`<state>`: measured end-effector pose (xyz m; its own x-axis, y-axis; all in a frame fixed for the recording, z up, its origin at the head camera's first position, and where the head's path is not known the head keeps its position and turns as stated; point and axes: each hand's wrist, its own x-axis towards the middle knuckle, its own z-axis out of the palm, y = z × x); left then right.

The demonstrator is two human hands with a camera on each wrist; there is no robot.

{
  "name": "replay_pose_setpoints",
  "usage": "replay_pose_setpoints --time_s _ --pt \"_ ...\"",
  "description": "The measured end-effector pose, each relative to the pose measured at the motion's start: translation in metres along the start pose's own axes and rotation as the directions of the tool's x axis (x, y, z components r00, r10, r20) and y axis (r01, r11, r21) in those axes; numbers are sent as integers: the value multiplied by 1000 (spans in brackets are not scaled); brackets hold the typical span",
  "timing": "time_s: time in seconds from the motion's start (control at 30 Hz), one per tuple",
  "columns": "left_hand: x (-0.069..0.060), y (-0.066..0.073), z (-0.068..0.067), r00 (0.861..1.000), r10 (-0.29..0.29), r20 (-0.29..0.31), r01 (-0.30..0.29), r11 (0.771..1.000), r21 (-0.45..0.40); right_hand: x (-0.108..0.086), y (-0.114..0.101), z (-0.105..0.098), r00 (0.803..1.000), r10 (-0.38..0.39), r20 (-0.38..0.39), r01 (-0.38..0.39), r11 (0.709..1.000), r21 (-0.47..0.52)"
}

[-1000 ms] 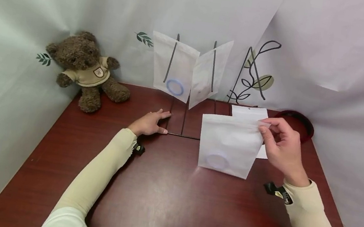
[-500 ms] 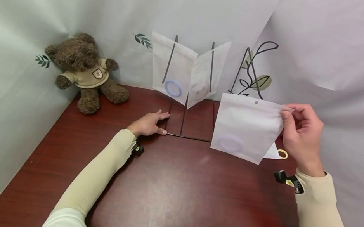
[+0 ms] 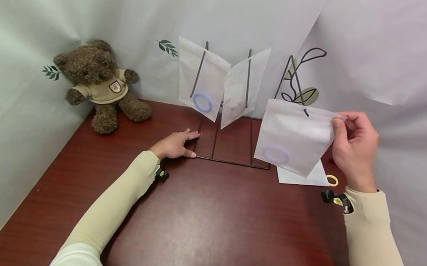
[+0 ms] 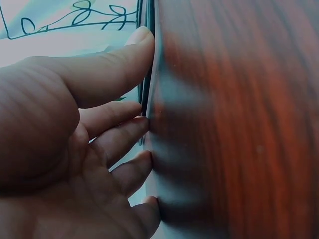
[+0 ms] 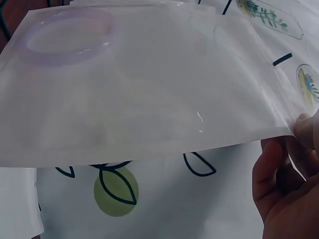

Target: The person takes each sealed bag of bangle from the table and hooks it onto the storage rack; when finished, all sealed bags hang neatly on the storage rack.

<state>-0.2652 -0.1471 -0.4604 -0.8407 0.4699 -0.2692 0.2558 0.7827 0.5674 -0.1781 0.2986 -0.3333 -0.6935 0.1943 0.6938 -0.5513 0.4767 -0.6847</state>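
Observation:
In the head view, my right hand [image 3: 356,147] pinches a white pouch [image 3: 294,133] by its top right corner. A pale purple ring [image 3: 276,153] shows through the pouch low down. The tip of a black wire hook [image 3: 306,112] pokes out at the pouch's top edge, where its hole is. My left hand [image 3: 175,144] rests at the front left corner of the black wire rack's base [image 3: 230,162], fingers spread. In the left wrist view, thumb and fingertips touch the base and the wooden tabletop [image 4: 239,109].
Two white pouches hang on the rack's other hooks, the left pouch [image 3: 211,77] with a blue ring inside and the middle pouch [image 3: 243,91]. Another white pouch [image 3: 300,177] lies on the table beside a yellow ring [image 3: 331,181]. A teddy bear [image 3: 106,85] sits back left.
My right hand has lifted the pouch from near the tabletop, up and to the right. The hook's tip now shows through its top edge. My left hand stays put.

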Motion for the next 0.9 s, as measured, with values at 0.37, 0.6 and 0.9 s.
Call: replay_pose_setpoints --time_s 0.37,0.6,0.9 --pt "-2 2 -2 1000 -2 3 2 1000 -6 23 17 18 1000 2 -7 -2 1000 14" --pt "0 0 -1 1000 5 -13 -5 1000 -17 35 23 24 1000 -20 9 21 1000 -1" --pt "2 -2 2 1000 10 -13 -10 1000 9 50 37 39 1000 4 -2 -4 999 -35"
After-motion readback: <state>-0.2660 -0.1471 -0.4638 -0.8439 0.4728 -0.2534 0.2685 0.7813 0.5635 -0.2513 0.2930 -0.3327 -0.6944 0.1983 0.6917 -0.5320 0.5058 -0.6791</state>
